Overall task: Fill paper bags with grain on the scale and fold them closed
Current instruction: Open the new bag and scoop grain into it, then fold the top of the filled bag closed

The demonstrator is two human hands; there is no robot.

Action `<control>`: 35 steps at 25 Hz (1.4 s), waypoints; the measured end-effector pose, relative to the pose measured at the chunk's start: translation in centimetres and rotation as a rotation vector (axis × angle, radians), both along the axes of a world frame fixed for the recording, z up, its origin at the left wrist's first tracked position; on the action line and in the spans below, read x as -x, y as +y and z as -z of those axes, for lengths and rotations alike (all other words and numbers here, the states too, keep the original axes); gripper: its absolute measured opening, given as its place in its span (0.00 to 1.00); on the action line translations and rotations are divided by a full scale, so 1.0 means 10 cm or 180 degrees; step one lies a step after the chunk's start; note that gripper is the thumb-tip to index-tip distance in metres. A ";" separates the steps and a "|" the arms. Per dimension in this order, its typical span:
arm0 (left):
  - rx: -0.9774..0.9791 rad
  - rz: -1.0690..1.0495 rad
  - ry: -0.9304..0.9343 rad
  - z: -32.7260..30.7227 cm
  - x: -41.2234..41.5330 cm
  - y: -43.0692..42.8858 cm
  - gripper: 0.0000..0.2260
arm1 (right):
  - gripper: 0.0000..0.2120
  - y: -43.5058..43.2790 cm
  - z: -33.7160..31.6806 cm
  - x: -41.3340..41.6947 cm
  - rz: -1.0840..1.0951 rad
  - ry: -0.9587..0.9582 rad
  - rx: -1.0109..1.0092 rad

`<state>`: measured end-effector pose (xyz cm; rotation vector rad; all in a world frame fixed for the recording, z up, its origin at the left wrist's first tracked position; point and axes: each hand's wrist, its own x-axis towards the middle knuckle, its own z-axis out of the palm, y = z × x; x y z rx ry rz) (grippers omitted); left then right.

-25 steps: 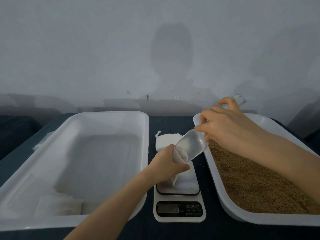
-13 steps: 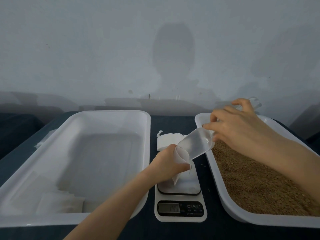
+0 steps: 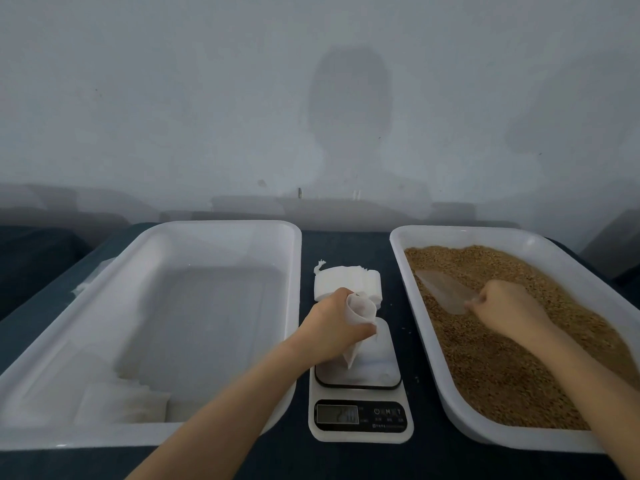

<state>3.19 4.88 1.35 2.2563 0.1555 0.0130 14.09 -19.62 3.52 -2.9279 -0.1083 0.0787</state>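
Gripping paper bag (image 3: 360, 311) on scale (image 3: 360, 422) with left hand (image 3: 330, 329), scoop (image 3: 445, 292) in 3 o'clock grain (image 3: 502, 368) with right hand (image 3: 509, 306); filling unfinished, folding pending.

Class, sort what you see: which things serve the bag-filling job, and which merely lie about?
Job: left hand, paper bag, scale, right hand, scoop, grain, stack of bags.
Lying about: stray grains, white scrap beside left tray.

Dark blue tabletop (image 3: 346, 244) below. Behind it, pale grey wall (image 3: 166, 98) with 1 head-shaped shadow (image 3: 349, 98) in the middle. At far right, against the wall, 1 dim grey block (image 3: 614, 242).
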 end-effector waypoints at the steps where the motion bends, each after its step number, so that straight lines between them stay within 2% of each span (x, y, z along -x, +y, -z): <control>1: 0.0012 -0.0002 0.0003 0.01 -0.01 0.00 0.22 | 0.15 0.01 0.03 -0.02 0.0008 0.0089 0.0079; 5: 0.0016 0.0019 0.0041 0.00 -0.01 0.01 0.23 | 0.16 0.10 0.01 0.04 -0.0092 0.0274 0.0480; 7: 0.0016 0.0021 0.0060 0.01 -0.01 0.01 0.23 | 0.08 0.21 -0.06 0.16 -0.0395 -0.0223 0.0609; 8: 0.0015 0.0007 0.0058 0.00 -0.01 0.01 0.23 | 0.08 0.31 -0.12 0.25 -0.0672 -0.0511 0.0281; 9: 0.0017 -0.0010 0.0054 0.01 -0.01 0.01 0.23 | 0.12 0.42 -0.19 0.36 -0.1011 -0.0635 -0.0232; 11: 0.0033 -0.0040 0.0042 0.00 -0.01 0.00 0.22 | 0.14 0.65 -0.32 0.63 -0.1706 -0.0515 -0.1079; 14: 0.0032 0.0042 -0.0063 -0.01 0.00 0.01 0.21 | 0.12 0.91 -0.30 0.85 -0.2259 -0.0254 -0.1147; 20: 0.0113 0.0071 -0.0109 -0.01 0.06 0.03 0.27 | 0.11 1.00 -0.03 0.76 -0.1833 -0.0614 -0.0798; 25: 0.0150 -0.0050 -0.0103 0.01 0.03 0.03 0.24 | 0.10 0.93 0.04 0.72 -0.1798 -0.0570 -0.0874; 30: 0.0186 -0.0055 -0.0065 -0.02 0.04 0.07 0.23 | 0.07 0.95 0.09 0.73 -0.1890 -0.0598 -0.1390; 35: 0.0126 0.0232 -0.0006 -0.18 0.06 0.21 0.25 | 0.03 0.92 0.05 0.74 -0.2133 -0.0965 -0.1817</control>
